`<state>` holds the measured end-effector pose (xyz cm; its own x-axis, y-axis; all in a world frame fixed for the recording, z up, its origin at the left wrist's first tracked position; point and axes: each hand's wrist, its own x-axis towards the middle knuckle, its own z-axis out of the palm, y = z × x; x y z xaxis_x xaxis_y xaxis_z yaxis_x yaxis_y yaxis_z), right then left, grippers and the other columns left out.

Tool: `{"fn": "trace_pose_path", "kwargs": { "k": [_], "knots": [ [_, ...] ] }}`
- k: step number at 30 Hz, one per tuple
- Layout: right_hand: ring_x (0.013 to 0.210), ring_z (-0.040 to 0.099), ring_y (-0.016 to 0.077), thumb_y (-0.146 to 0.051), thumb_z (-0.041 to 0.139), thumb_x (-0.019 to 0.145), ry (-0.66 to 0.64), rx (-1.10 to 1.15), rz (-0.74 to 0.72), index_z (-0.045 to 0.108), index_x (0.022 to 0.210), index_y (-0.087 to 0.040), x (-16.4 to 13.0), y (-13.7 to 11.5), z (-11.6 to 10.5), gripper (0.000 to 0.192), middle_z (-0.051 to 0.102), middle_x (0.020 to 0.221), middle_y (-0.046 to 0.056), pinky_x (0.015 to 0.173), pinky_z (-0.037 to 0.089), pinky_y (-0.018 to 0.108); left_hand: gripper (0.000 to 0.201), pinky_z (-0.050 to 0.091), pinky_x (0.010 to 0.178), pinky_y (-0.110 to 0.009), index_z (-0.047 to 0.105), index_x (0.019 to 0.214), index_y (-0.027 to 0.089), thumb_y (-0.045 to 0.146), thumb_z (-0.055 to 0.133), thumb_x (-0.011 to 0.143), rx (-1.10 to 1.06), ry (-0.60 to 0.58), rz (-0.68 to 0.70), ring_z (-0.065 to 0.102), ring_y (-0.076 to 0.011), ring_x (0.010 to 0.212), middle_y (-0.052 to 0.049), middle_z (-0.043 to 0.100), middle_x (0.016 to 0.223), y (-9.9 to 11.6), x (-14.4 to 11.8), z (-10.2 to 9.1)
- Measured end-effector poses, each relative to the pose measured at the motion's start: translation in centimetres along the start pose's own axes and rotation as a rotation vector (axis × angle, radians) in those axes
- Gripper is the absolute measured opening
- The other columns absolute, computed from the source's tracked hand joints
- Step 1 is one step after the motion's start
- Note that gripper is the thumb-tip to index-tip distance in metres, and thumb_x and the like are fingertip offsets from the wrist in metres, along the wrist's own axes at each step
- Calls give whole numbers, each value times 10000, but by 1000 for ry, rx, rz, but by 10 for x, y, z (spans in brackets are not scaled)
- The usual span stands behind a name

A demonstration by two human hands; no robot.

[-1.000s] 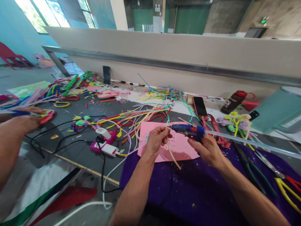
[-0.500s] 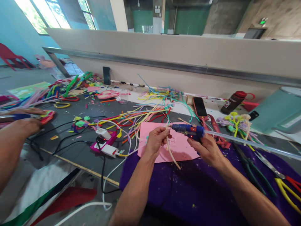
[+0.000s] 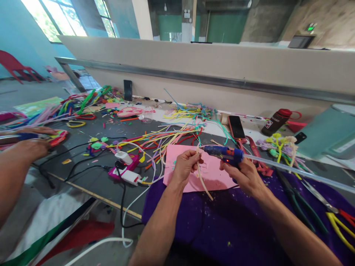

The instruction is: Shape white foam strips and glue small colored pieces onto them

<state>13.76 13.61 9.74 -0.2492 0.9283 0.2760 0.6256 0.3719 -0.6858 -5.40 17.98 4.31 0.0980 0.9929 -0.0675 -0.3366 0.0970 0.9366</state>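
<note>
Between the thumb and fingers of my left hand is a cream pipe cleaner, its lower end curving down toward the purple cloth. My right hand grips a blue glue gun by its handle; a small red light glows on it. A long clear glue stick runs out of its back to the right. The gun's nozzle points left, close to the top of the pipe cleaner; whether they touch I cannot tell. Beneath both hands lies a pink sheet.
Pliers and scissors lie at right. A pink power strip with cords sits left of the sheet. Bundled pipe cleaners, a phone and a bottle stand or lie behind. A co-worker's hand works at far left.
The whole view has shifted slightly. My hands, the glue gun and the pipe cleaner keep nearly the same positions relative to each other.
</note>
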Motion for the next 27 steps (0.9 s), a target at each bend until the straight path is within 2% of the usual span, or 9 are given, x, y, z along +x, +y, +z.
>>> {"fn": "trace_pose_path", "kwargs": {
  "k": [5,16,27],
  "knots": [
    [579,464,119,-366,461,835,36,-28,21,517,720,-164,-1,1,0,239,491,656,-4,537,350,244,271,224,375,-153,586,711,132,379,686,659,-9,3,-2,388,-13,383,-13,629,597,1,0,0],
    [510,347,94,-356,452,836,14,-73,-19,418,660,-181,-1,2,4,251,374,561,-35,482,266,232,267,234,390,-152,587,706,132,371,695,651,-34,1,-16,384,-12,384,-6,625,579,5,-2,2],
    [510,367,106,-366,446,839,22,-69,-13,506,805,-169,-1,2,4,209,382,556,-32,472,282,230,261,224,371,-155,573,686,131,375,667,681,16,-27,4,387,-18,382,-22,630,594,4,-2,2]
  ]
}}
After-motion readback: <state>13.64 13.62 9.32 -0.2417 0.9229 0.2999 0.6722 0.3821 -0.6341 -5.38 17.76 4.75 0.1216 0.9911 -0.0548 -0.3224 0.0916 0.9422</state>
